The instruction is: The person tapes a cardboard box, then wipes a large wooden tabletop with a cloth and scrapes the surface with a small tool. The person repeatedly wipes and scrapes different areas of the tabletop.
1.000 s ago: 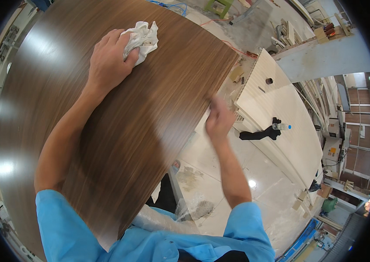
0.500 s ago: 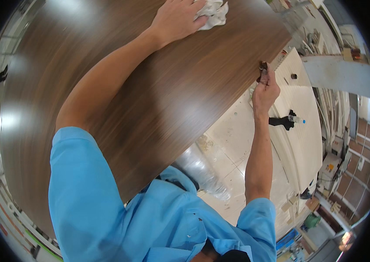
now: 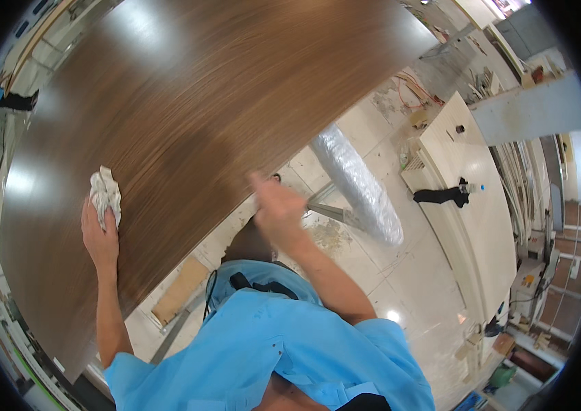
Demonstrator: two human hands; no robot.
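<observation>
A broad dark brown wood-grain panel spans the upper left and middle of the view. On its left part my left hand is closed around a crumpled white cloth, which lies against the panel's surface. My right hand is at the panel's near right edge, in front of my body. Motion smears its fingers, so whether it holds anything cannot be made out. The fingertips look close to the edge, but I cannot tell whether they touch it.
A roll in clear plastic wrap slants down beside the panel's right edge, near a metal support leg. Farther right lies a stack of pale boards, with a black cloth item and a small bottle on top. Tiled floor shows between.
My left hand has brought the white cloth from the far part of the panel back to its left. My right hand has moved along the edge toward me, leftward; the dark piece it gripped is indistinct.
</observation>
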